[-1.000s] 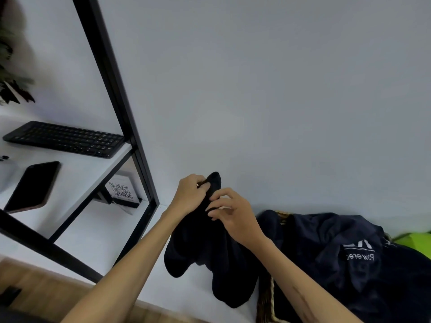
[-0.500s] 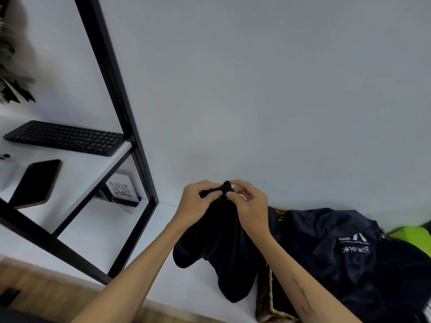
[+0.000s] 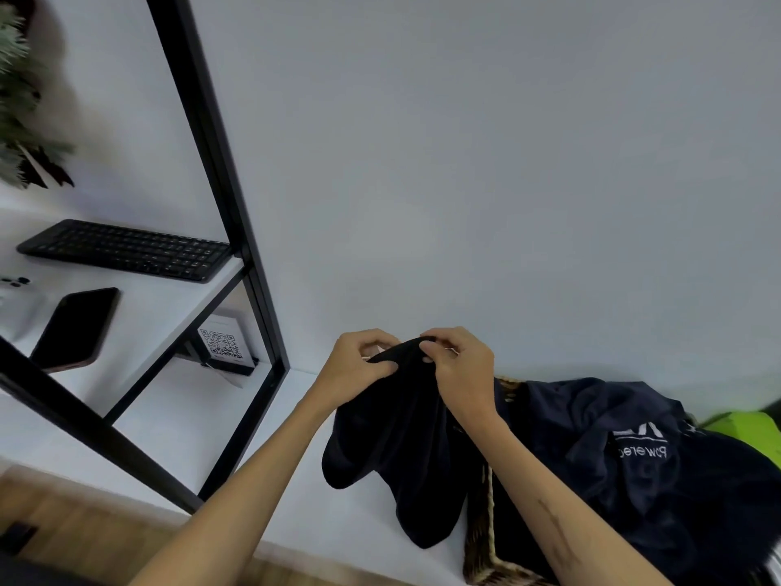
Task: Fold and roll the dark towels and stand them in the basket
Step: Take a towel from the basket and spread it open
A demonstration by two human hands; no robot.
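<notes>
Dark towel (image 3: 405,450) is hanging from your left hand (image 3: 355,370) and right hand (image 3: 460,365), both pinching its top edge, beside the basket (image 3: 481,539); another towel (image 3: 642,450) there is showing "Powered", mirrored.

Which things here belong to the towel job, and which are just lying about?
Job: held towel, left hand, right hand, towel pile, basket.
Lying about: keyboard, phone, QR card, plant.
</notes>
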